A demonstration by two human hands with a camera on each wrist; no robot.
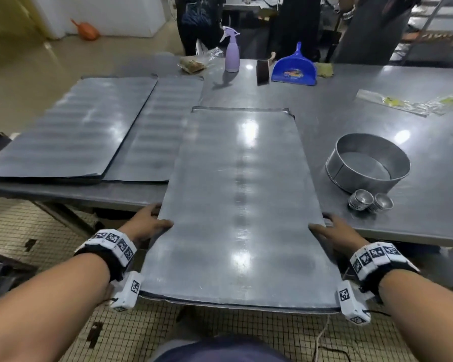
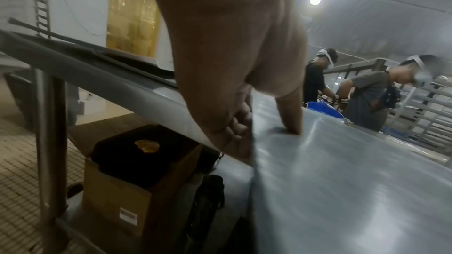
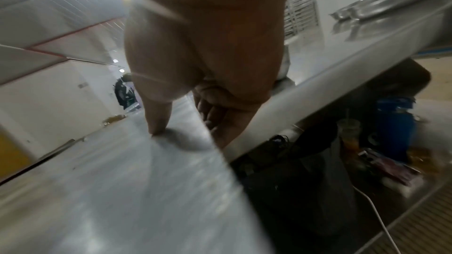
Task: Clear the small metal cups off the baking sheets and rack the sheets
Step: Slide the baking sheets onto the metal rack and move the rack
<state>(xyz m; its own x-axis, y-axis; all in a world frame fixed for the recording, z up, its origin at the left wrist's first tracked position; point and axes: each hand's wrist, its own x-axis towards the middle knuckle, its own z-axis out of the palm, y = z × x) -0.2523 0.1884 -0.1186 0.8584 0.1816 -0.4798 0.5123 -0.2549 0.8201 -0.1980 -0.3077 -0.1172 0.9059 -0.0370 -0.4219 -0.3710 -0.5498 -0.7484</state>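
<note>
A long bare baking sheet (image 1: 241, 199) juts out over the near edge of the steel table (image 1: 416, 205). My left hand (image 1: 148, 223) grips its left edge, thumb on top (image 2: 291, 121) and fingers (image 2: 239, 128) curled underneath. My right hand (image 1: 332, 231) grips the right edge the same way, thumb (image 3: 156, 121) pressed on the sheet (image 3: 122, 190). Two small stacks of metal cups (image 1: 370, 201) sit on the table right of the sheet. Two more bare sheets (image 1: 71, 131) lie overlapped at the left.
A round metal cake tin (image 1: 368, 163) stands behind the cups. A purple spray bottle (image 1: 232, 52), a brush and a blue dustpan (image 1: 294, 67) sit at the far edge. Under the table are a cardboard box (image 2: 127, 177) and bags. People work beyond the table (image 2: 371, 94).
</note>
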